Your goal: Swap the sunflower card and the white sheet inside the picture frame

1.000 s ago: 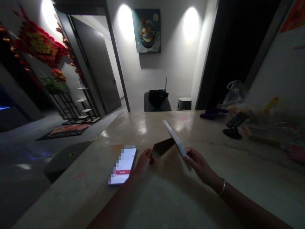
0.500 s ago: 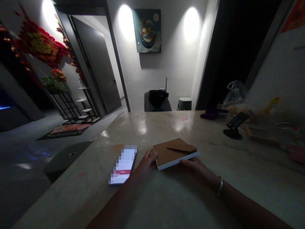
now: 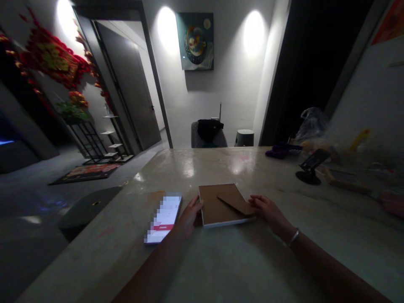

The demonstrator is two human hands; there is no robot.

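A shallow box [image 3: 221,210] with white sides and a brown cardboard face lies on the table in front of me. From that face a narrow brown flap [image 3: 232,205] stands up at a slant, reaching the right edge. My left hand [image 3: 191,215] grips the box's left side, its thumb on the rim. At the right corner, by the flap's end, is my right hand [image 3: 268,213], fingers bent over the edge; their exact hold is partly hidden. Left of my left hand lies a phone [image 3: 164,219] with a lit, blurred screen.
The pale stone table [image 3: 217,265] spreads around the box. On the right are a black phone stand [image 3: 311,166], a purple item [image 3: 282,150], a wooden-edged frame [image 3: 345,179] and a clear plastic bag [image 3: 312,124]. A dark stool [image 3: 90,208] stands beyond the left edge.
The box has turned and come down flatter, its right end nearer me. My right hand has moved from the near edge to the right corner. My left hand keeps hold of the left side.
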